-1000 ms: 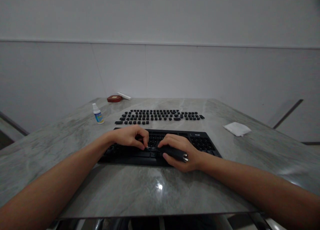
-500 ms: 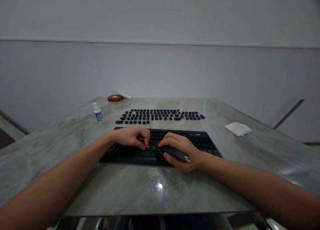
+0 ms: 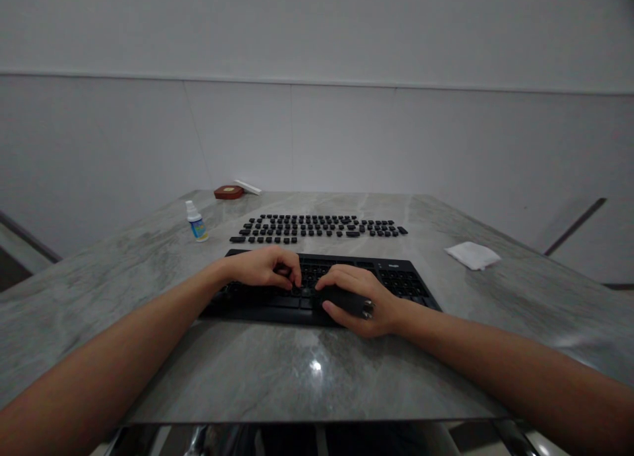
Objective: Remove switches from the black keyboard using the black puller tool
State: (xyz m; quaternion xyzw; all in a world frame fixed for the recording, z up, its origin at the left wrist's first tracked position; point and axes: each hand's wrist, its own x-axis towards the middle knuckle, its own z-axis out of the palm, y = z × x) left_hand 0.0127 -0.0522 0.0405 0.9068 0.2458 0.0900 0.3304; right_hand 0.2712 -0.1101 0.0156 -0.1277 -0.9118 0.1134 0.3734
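Note:
A black keyboard [image 3: 292, 315] lies in front of me, with many of its keycaps off across the middle and right. My left hand [image 3: 265, 267] rests over its left half, fingers curled and thumb and index tips pinched together down at the keys; whatever is between them is too small to make out. My right hand [image 3: 364, 294] is closed around a black handheld tool [image 3: 347, 301] with shiny metal bits at its near end. The tool's far end points down at the keys, close to my left fingertips, and is hard to see against the dark keyboard.
Loose black keycaps [image 3: 310, 229] lie in rows behind the keyboard. A small white spray bottle [image 3: 197, 225] stands to the left. Farther back are a brown case [image 3: 228, 192] and a white flat item [image 3: 247, 187]. A folded white cloth [image 3: 473, 255] lies on the marble-patterned table [image 3: 277, 383].
My left fingertips have shifted slightly right along the keys. The tool in my right hand has rolled a little, its near end turning. The whole view has moved slightly.

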